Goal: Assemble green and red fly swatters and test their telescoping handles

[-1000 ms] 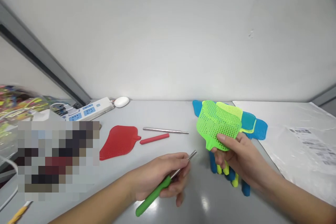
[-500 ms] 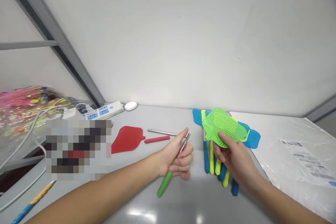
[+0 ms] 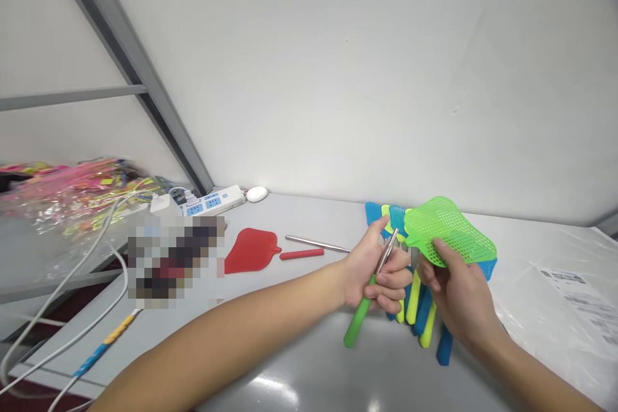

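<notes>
My left hand [image 3: 379,277] is closed around a green fly swatter handle [image 3: 356,328], whose metal rod points up past my thumb. In my right hand [image 3: 461,299] a bright green mesh swatter head [image 3: 437,222] is pinched between thumb and fingers. Its narrow neck faces the rod's tip, with a small gap between them. Beneath both hands lies a row of blue and yellow-green fly swatters [image 3: 423,312], partly covered by my hands and the green head. Left of them are a red swatter head [image 3: 253,250], a red handle [image 3: 302,254] and a thin metal rod [image 3: 316,244].
A power strip [image 3: 222,198] and a white oval object [image 3: 257,194] sit at the back left. Plastic-wrapped colourful goods [image 3: 72,199] and white cables occupy the far left, near a blurred-out patch. Clear plastic packaging [image 3: 541,309] with a printed label covers the right side.
My left hand has brought the green handle rightward, nearer the swatter head. The head has turned so its neck points at the rod. The camera view has shifted slightly left.
</notes>
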{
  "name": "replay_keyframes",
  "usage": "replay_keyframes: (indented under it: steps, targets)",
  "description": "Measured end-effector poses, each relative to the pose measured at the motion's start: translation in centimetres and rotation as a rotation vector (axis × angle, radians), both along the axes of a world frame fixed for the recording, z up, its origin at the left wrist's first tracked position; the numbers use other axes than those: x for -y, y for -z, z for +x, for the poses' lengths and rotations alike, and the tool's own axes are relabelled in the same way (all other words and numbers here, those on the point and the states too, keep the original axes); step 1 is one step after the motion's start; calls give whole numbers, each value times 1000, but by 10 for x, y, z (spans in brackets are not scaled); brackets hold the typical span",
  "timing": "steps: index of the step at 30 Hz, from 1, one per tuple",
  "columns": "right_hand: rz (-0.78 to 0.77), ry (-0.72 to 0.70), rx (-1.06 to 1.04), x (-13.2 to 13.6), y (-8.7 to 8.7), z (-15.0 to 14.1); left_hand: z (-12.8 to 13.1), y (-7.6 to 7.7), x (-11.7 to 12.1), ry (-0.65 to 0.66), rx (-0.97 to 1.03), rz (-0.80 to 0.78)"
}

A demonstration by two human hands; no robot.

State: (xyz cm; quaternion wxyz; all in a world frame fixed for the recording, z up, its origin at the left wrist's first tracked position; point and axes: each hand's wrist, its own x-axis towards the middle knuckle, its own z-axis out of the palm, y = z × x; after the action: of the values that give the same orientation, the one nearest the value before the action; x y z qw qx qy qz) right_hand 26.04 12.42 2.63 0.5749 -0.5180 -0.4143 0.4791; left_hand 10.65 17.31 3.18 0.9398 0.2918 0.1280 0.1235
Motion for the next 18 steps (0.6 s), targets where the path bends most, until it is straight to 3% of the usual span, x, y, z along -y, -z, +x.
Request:
replay_keyframes:
  steps: [5, 11, 18]
  targets:
    - [0, -19, -5, 0, 3, 5, -17, 7, 17, 21, 11, -28]
    - [30, -248, 244, 8, 15, 1, -58, 30, 49, -62, -105, -154]
    - [57, -312, 240, 10, 17, -7, -57, 27, 56, -187, -199, 1]
